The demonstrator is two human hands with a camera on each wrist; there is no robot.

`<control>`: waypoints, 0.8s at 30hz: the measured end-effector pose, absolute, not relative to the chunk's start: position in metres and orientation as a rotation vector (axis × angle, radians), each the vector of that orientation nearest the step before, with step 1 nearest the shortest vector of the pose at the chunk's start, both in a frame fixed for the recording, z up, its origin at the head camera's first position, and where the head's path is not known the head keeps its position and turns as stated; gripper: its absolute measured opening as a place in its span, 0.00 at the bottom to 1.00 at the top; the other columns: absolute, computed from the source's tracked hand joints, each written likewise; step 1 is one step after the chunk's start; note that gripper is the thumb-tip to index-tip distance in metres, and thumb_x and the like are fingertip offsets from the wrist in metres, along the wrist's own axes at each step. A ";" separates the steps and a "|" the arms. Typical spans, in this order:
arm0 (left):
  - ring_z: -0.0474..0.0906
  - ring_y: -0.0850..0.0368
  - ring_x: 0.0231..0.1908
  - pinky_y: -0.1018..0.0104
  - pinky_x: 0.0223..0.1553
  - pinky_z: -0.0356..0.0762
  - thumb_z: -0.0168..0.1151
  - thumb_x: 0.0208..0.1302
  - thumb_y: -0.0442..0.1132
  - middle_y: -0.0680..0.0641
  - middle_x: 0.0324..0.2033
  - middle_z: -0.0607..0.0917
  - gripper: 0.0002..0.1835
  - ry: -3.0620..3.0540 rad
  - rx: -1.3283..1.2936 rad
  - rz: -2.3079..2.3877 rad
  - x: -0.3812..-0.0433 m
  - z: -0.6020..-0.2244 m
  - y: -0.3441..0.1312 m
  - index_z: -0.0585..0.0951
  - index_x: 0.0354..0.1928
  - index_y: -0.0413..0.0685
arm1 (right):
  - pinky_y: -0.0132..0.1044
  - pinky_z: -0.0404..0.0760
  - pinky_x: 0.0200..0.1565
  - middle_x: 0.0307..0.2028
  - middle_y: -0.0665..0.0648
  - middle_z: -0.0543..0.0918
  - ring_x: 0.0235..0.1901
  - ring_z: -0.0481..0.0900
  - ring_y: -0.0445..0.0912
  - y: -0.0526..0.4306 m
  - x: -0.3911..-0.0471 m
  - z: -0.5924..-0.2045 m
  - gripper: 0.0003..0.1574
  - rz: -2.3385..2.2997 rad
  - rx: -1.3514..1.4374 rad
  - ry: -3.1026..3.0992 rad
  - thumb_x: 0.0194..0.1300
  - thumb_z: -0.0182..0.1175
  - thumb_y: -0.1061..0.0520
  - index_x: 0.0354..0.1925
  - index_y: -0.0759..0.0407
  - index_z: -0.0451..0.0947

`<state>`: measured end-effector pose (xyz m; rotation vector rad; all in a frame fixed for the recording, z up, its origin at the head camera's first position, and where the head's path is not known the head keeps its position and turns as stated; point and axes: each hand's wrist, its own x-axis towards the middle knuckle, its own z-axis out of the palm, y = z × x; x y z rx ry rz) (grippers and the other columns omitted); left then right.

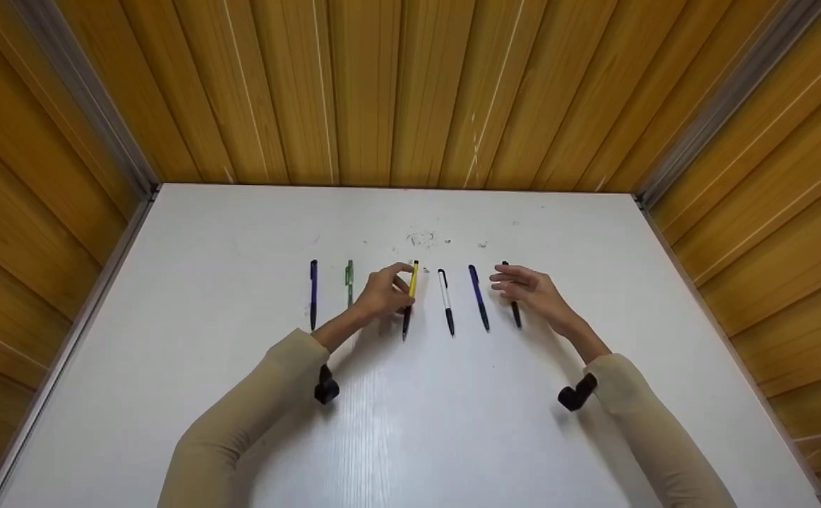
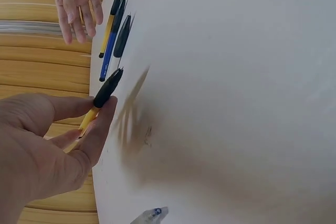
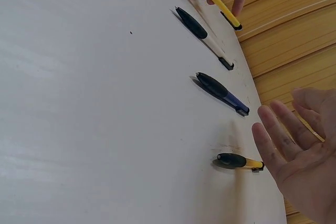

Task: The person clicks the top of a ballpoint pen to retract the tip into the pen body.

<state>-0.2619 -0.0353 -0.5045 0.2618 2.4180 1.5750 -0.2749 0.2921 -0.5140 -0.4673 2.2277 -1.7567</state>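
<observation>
My left hand [image 1: 380,291] pinches a yellow pen [image 1: 414,277] with a black grip between thumb and fingers. In the left wrist view, the pen's shadow lies apart from it on the table, its black tip pointing up. My right hand [image 1: 531,291] hovers with loosely extended fingers over the rightmost pen [image 1: 517,315], partly covering it. From the right wrist, that pen shows a yellow barrel and black grip, and the hand holds nothing. Between the hands lie a white pen [image 1: 445,296] and a blue pen [image 1: 479,296], both with black grips.
Left of my left hand lie a green pen [image 1: 349,275], its lower end hidden by the hand, and a purple pen [image 1: 313,293]. Dark smudges [image 1: 421,240] mark the white table [image 1: 410,437] behind the row. Wood-patterned walls [image 1: 382,92] border it.
</observation>
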 end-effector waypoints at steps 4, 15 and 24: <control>0.88 0.45 0.39 0.62 0.38 0.92 0.67 0.60 0.23 0.35 0.43 0.85 0.30 2.425 0.291 1.609 -0.253 -0.500 -0.037 0.74 0.66 0.39 | 0.40 0.86 0.60 0.66 0.75 0.73 0.56 0.84 0.37 0.290 -0.275 -0.513 0.32 -1.736 -0.461 2.240 0.78 0.55 0.61 0.73 0.74 0.61; 0.87 0.54 0.35 0.60 0.37 0.92 0.68 0.58 0.21 0.36 0.42 0.84 0.31 2.257 0.227 1.863 -0.226 -0.490 -0.051 0.74 0.65 0.38 | 0.29 0.84 0.59 0.65 0.75 0.75 0.63 0.80 0.57 0.265 -0.267 -0.508 0.32 -1.712 -0.501 2.217 0.76 0.57 0.61 0.72 0.73 0.64; 0.84 0.59 0.36 0.59 0.42 0.92 0.69 0.59 0.24 0.43 0.44 0.82 0.34 2.090 0.132 1.996 -0.214 -0.486 -0.067 0.72 0.69 0.44 | 0.26 0.82 0.59 0.64 0.72 0.76 0.64 0.78 0.60 0.239 -0.258 -0.500 0.31 -1.654 -0.624 2.247 0.74 0.60 0.60 0.71 0.67 0.68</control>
